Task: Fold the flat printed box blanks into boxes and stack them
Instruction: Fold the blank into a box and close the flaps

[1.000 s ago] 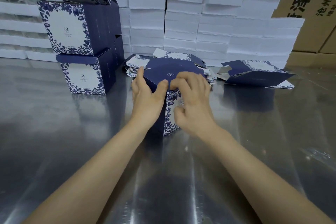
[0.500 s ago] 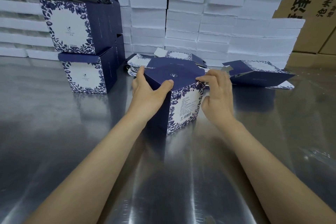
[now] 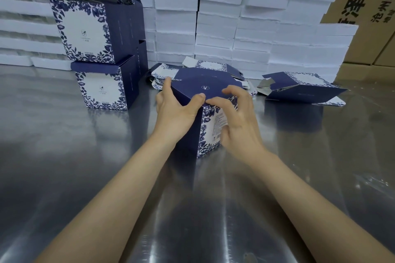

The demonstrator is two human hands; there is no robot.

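The box (image 3: 198, 126) I was folding stood upright on the steel table (image 3: 64, 156), straight ahead of me and a little past the middle of the view, with one corner turned toward me. Its navy lid (image 3: 205, 88) lay down over the top, and its printed floral side faced four o'clock.

My left hand (image 3: 173, 113) gripped the box from nine o'clock. The fingers were wrapped along the far left edge and the thumb was laid on the lid at the near corner. My right hand (image 3: 240, 124) held it from three o'clock. The fingers were curled down onto the lid's near right edge and the thumb was pressed against the printed side. The two thumbs nearly met at the corner nearest me.

At ten o'clock from the box, well apart from it, stood the stack of folded boxes (image 3: 96, 60), one on another, the upper ones with their lids raised. At twelve o'clock, just behind the box, lay the pile of flat blanks (image 3: 211, 66). At two o'clock a half-opened blank (image 3: 303, 89) lay on its side. Behind everything rose a wall of white cartons (image 3: 215, 17), with brown cartons (image 3: 367, 13) at the far right.
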